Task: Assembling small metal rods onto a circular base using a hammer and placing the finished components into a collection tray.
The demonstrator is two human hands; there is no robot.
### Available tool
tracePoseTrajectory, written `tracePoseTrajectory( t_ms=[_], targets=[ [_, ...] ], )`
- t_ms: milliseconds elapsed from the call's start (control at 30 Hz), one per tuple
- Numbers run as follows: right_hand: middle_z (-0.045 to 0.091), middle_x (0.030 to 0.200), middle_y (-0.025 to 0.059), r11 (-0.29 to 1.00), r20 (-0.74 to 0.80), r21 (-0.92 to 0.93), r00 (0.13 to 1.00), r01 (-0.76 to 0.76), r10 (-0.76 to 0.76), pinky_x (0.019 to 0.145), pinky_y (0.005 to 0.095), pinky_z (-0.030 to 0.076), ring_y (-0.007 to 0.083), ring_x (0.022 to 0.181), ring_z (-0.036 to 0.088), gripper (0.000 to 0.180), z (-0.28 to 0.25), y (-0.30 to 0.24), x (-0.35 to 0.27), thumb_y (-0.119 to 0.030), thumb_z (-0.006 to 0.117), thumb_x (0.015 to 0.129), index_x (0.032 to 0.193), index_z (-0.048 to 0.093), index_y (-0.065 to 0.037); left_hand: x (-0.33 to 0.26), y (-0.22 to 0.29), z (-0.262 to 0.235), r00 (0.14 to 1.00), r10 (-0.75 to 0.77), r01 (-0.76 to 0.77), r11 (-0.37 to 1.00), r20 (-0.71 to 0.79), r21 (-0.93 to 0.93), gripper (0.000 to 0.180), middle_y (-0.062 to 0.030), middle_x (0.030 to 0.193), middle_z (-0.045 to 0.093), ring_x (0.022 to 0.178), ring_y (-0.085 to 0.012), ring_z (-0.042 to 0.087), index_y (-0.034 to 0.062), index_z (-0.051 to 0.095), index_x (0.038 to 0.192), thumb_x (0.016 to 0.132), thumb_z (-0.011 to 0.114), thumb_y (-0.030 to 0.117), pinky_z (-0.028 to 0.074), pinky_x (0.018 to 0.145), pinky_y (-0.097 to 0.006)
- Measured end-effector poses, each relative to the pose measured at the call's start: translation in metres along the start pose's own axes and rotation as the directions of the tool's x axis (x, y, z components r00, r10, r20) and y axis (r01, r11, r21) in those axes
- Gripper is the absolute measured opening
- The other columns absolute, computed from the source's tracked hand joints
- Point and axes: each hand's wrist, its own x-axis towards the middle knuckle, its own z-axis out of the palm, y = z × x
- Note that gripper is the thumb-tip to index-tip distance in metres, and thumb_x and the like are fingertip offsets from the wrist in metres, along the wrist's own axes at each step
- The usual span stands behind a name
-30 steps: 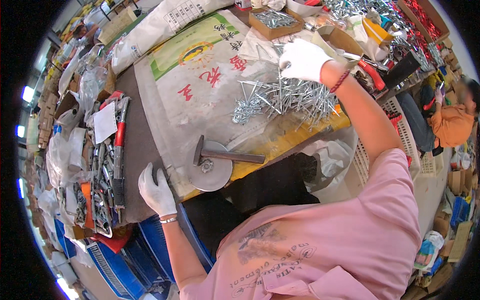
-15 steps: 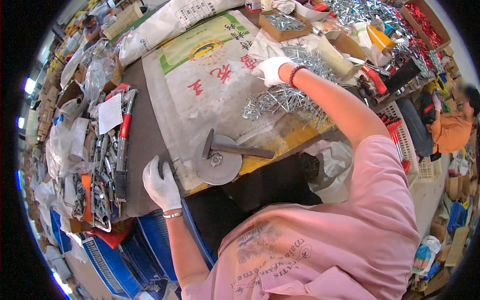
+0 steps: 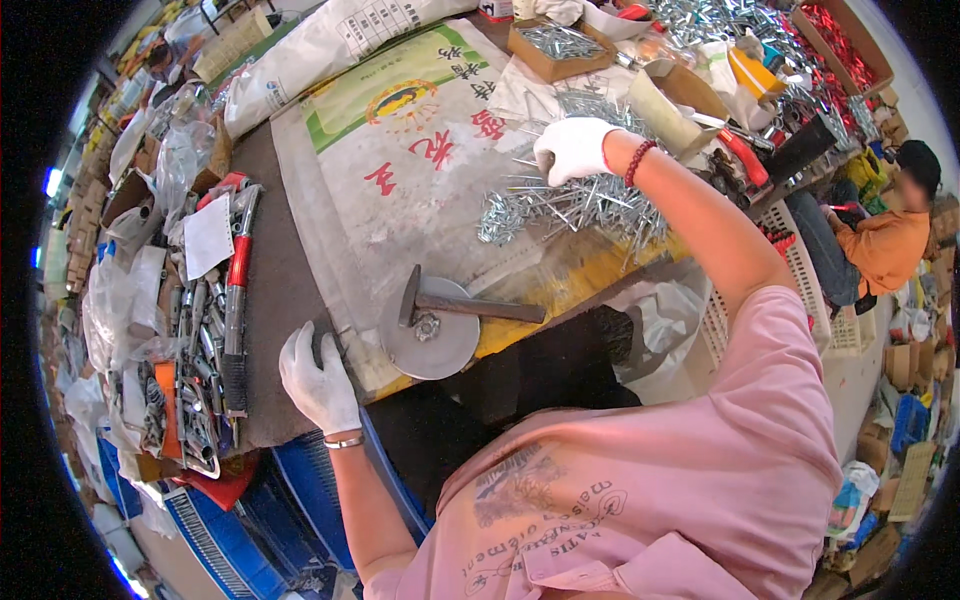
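My right hand (image 3: 578, 150), in a white glove, is curled closed over a heap of thin silver metal rods (image 3: 560, 205). Rod ends show beside its fingers, but what lies inside the grip is hidden. My left hand (image 3: 320, 382), gloved in white too, lies at the near edge of the worktable with thumb and fingers apart, holding nothing visible. Between the hands, a hammer (image 3: 480, 306) rests across a round grey metal disc (image 3: 432, 350). A small silver metal piece (image 3: 428, 326) sits on the disc beside the hammer head.
A printed sack (image 3: 370, 210) covers the tabletop. Tools and metal parts (image 3: 205, 330) crowd its left side. At the back are a cardboard box of rods (image 3: 562, 48) and a box of red parts (image 3: 838, 48). A person in orange (image 3: 885, 250) sits at the right.
My right hand has shifted slightly right and nearer over the rods, and its fingers look more tightly curled. My left hand stays near the table edge. The view has shifted a little.
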Motion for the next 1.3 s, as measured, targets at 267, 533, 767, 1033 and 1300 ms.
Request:
tracePoseTrajectory(
  t_ms=[267, 533, 767, 1033, 1300],
  targets=[
    [0.076, 0.108, 0.0171, 0.999, -0.150, -0.048, 0.989, 0.000, -0.007, 0.089, 0.0465, 0.056, 0.0363, 0.102, 0.072, 0.039, -0.030, -0.058, 0.001, -0.043, 0.071, 0.087, 0.105, 0.074, -0.008, -0.001, -0.006, 0.001, 1.000, 0.012, -0.012, 1.000, -0.005, 0.008, 0.027, -0.0178, 0.120, 0.073, 0.115, -0.0358, 0.067, 0.0008, 0.076, 0.115, 0.092, 0.076, 0.013, 0.051, 0.103, -0.045],
    [0.076, 0.089, 0.0120, 0.988, 0.030, -0.135, 0.997, 0.076, -0.073, 0.079, 0.0462, 0.057, 0.0327, 0.087, 0.073, 0.023, -0.004, -0.014, -0.013, -0.031, 0.077, 0.081, 0.090, 0.077, -0.011, 0.000, -0.006, 0.002, 1.000, 0.016, -0.016, 1.000, 0.008, -0.015, 0.026, -0.0191, 0.121, 0.073, 0.116, -0.0368, 0.067, 0.0004, 0.076, 0.115, 0.092, 0.075, 0.013, 0.051, 0.104, -0.045],
    [0.080, 0.099, 0.0119, 0.981, 0.195, 0.136, 0.968, 0.135, -0.160, 0.087, 0.0397, 0.056, 0.0268, 0.092, 0.074, 0.040, -0.037, 0.000, -0.016, -0.044, 0.074, 0.089, 0.106, 0.080, -0.008, -0.002, -0.005, 0.003, 1.000, -0.001, 0.001, 1.000, 0.017, 0.018, 0.028, -0.0194, 0.123, 0.071, 0.118, -0.0377, 0.065, 0.0011, 0.076, 0.116, 0.091, 0.075, 0.014, 0.049, 0.105, -0.046],
    [0.078, 0.108, 0.0203, 0.995, -0.389, 0.076, 0.917, -0.062, 0.086, 0.092, 0.0455, 0.057, 0.0368, 0.104, 0.074, 0.041, -0.030, 0.025, 0.078, -0.038, 0.071, 0.090, 0.111, 0.078, -0.004, -0.004, -0.007, -0.002, 1.000, 0.001, -0.001, 1.000, -0.001, 0.031, 0.026, -0.0201, 0.120, 0.072, 0.116, -0.0384, 0.066, -0.0011, 0.076, 0.114, 0.090, 0.075, 0.009, 0.050, 0.103, -0.047],
    [0.077, 0.112, 0.0243, 0.895, -0.109, -0.070, 0.896, -0.440, 0.431, 0.092, 0.0444, 0.060, 0.0386, 0.105, 0.076, 0.044, 0.008, 0.114, 0.137, -0.029, 0.076, 0.077, 0.109, 0.080, 0.001, 0.001, -0.003, 0.007, 1.000, 0.025, -0.025, 1.000, -0.003, 0.010, 0.025, -0.0202, 0.120, 0.072, 0.115, -0.0384, 0.067, -0.0016, 0.075, 0.113, 0.090, 0.075, 0.008, 0.051, 0.102, -0.046]
  ],
)
